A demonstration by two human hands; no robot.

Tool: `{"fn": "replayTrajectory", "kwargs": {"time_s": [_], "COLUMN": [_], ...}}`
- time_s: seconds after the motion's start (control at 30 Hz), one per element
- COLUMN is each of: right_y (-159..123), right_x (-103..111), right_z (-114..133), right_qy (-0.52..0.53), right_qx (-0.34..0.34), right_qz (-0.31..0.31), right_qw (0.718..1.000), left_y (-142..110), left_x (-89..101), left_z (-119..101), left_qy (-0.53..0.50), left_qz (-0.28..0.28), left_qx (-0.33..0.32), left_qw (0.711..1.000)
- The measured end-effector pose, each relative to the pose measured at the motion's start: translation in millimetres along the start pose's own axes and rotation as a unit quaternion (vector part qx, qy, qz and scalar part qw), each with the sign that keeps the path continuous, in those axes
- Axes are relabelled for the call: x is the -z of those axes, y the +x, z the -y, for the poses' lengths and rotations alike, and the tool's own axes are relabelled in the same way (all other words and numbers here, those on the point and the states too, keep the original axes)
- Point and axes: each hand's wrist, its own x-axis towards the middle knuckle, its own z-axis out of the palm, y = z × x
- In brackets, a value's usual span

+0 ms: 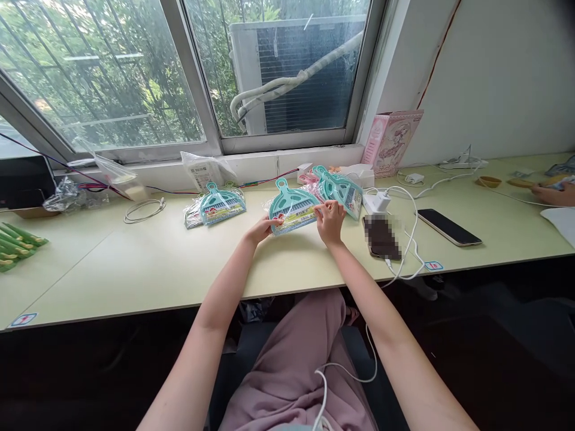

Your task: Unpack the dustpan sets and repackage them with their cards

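Observation:
A teal mini dustpan-and-brush set in a clear wrapper (293, 206) lies on the pale green table (148, 269) in front of me. My left hand (262, 228) pinches its lower left edge. My right hand (329, 219) pinches its right edge, fingers curled on the wrapper. A stack of similar teal sets (342, 188) lies just right of it, beyond my right hand. Another wrapped teal set (221, 204) rests to the left, apart from both hands.
Two phones (381, 237) (449, 227) lie to the right, with a white charger and cable (381, 200). A pink box (392, 142) leans by the window. Green packets (15, 245) sit at far left. Another person's hand (552, 194) rests at far right.

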Motion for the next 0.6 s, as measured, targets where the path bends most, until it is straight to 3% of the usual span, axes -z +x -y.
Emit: {"fn": "replayTrajectory", "kwargs": {"time_s": [0.17,0.27,0.33,0.43,0.47,0.53,0.6], "right_y": [3.5,5.7,7.4,10.4,11.2,12.6,13.5], "right_x": [-9.6,-15.6,-16.7,-13.5,-11.8,-9.0,-7.7], "right_z": [-7.6,-12.5,-14.8,-16.4,-16.5,-16.2,-16.1], "right_qy": [0.107,0.213,0.303,0.422,0.444,0.460,0.457], "right_qx": [-0.030,-0.106,-0.204,-0.323,-0.341,-0.363,-0.381], "right_qz": [0.032,0.080,0.157,0.282,0.298,0.283,0.244], "right_qw": [0.993,0.968,0.917,0.798,0.773,0.759,0.765], "left_y": [4.7,5.4,5.7,7.5,8.5,10.1,10.4], "left_x": [3.6,4.4,6.1,9.3,9.6,7.7,2.7], "left_z": [7.1,10.8,12.7,14.9,15.6,16.6,16.7], "left_qy": [0.002,0.002,0.005,0.014,0.016,0.020,0.024], "left_qz": [0.014,0.019,0.023,0.047,0.054,0.055,0.048], "left_qx": [0.008,0.005,0.005,0.007,0.006,0.002,-0.002], "left_qw": [1.000,1.000,1.000,0.999,0.998,0.998,0.999]}}
